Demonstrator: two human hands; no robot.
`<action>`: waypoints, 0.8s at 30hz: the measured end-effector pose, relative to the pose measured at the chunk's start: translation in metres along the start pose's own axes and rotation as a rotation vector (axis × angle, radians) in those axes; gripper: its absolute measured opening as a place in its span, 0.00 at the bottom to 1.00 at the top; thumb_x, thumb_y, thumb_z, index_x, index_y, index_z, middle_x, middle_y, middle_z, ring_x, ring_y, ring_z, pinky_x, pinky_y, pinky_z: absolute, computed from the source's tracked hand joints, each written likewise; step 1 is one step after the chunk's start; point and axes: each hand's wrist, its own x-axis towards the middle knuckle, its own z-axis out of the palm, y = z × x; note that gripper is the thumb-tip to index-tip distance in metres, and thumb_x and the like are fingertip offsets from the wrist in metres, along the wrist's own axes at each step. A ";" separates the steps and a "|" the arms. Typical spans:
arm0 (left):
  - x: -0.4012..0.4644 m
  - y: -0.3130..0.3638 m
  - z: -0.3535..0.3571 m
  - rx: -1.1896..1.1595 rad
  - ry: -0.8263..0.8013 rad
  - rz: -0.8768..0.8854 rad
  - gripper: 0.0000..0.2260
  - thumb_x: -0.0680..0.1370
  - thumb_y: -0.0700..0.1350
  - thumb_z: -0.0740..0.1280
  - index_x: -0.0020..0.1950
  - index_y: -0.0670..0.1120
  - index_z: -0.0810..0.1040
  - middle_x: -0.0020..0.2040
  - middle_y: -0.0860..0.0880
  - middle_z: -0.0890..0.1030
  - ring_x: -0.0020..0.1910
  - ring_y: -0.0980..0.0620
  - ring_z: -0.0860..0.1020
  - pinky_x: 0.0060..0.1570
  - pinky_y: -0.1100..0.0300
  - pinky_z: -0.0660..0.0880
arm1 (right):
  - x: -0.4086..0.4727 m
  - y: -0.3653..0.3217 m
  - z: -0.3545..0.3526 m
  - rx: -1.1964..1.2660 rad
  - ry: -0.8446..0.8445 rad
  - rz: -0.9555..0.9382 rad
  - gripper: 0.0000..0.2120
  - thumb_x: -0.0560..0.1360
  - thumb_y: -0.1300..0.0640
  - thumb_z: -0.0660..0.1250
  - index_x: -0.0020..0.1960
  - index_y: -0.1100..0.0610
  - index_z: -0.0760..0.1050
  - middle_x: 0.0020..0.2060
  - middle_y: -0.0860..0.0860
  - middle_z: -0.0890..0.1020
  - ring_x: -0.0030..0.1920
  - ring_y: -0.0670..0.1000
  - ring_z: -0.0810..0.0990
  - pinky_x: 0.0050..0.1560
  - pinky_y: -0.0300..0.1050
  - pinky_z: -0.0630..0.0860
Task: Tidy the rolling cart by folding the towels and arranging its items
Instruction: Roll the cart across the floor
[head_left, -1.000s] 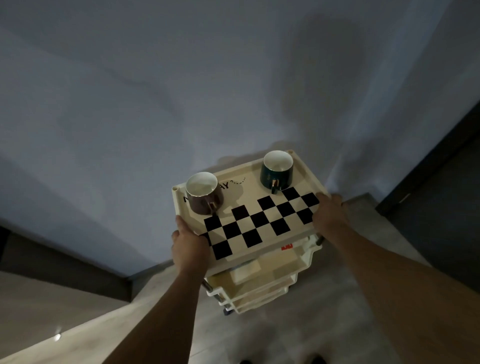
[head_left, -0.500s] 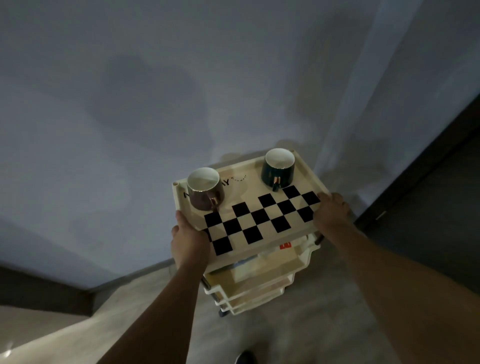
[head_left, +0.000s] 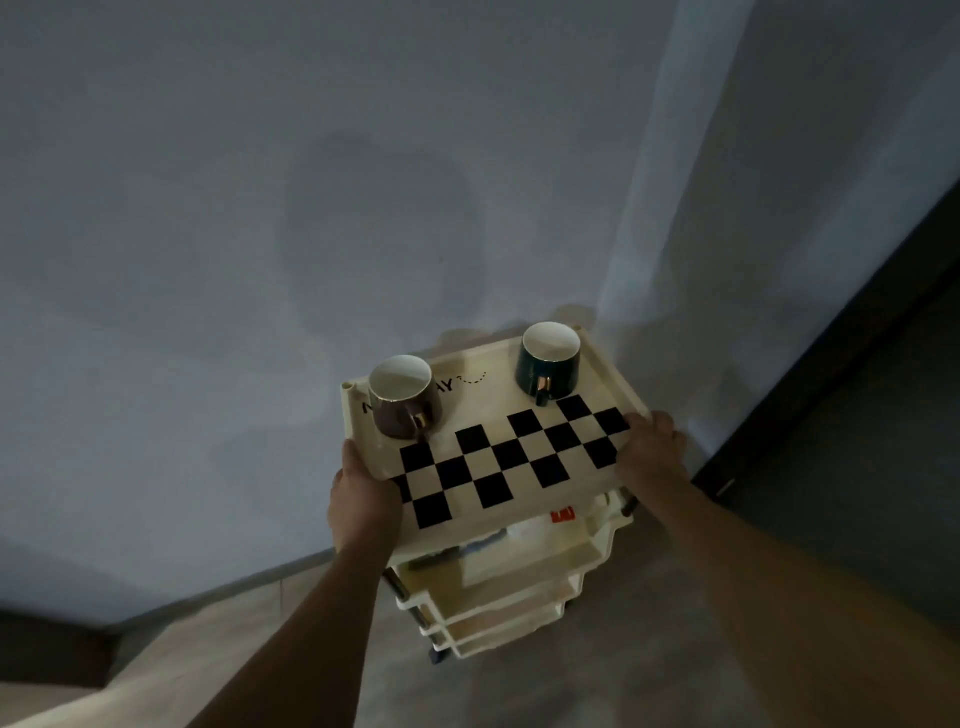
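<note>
We see the cream rolling cart (head_left: 597, 556) between the two hands, its checkered towel (head_left: 511, 460) spread over the top tier. Our left hand (head_left: 363, 501) grips the near-left edge, our right hand (head_left: 647, 449) the right edge. Beyond them stand a brown mug (head_left: 402, 397) and a green mug (head_left: 548, 361).

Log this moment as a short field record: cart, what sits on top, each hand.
cart: cream rolling cart with stacked tiers, by the wall
top cover: checkered cloth laid flat over the top tier
mugs: brown mug at back left, dark green mug at back right, both upright
left hand: grips the top's left edge
right hand: grips the top's right edge
lower tiers: contents unclear
</note>
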 end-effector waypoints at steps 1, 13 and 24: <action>0.001 0.008 0.007 -0.005 0.003 0.005 0.21 0.75 0.42 0.58 0.68 0.51 0.64 0.54 0.42 0.80 0.51 0.38 0.78 0.51 0.42 0.76 | 0.008 0.005 -0.004 0.007 -0.001 -0.006 0.22 0.76 0.61 0.59 0.70 0.52 0.64 0.70 0.56 0.59 0.67 0.62 0.60 0.65 0.59 0.67; 0.025 0.078 0.070 -0.032 0.049 0.035 0.16 0.77 0.41 0.58 0.64 0.49 0.68 0.48 0.46 0.79 0.44 0.44 0.74 0.48 0.45 0.74 | 0.090 0.035 -0.038 0.051 0.069 -0.059 0.21 0.79 0.61 0.57 0.72 0.54 0.64 0.71 0.58 0.61 0.68 0.63 0.61 0.64 0.60 0.67; 0.043 0.109 0.089 -0.066 0.064 0.012 0.13 0.76 0.43 0.58 0.60 0.51 0.69 0.47 0.47 0.79 0.46 0.42 0.77 0.49 0.46 0.76 | 0.132 0.033 -0.046 0.089 0.067 -0.096 0.20 0.79 0.61 0.56 0.71 0.55 0.65 0.71 0.59 0.62 0.67 0.64 0.61 0.63 0.62 0.67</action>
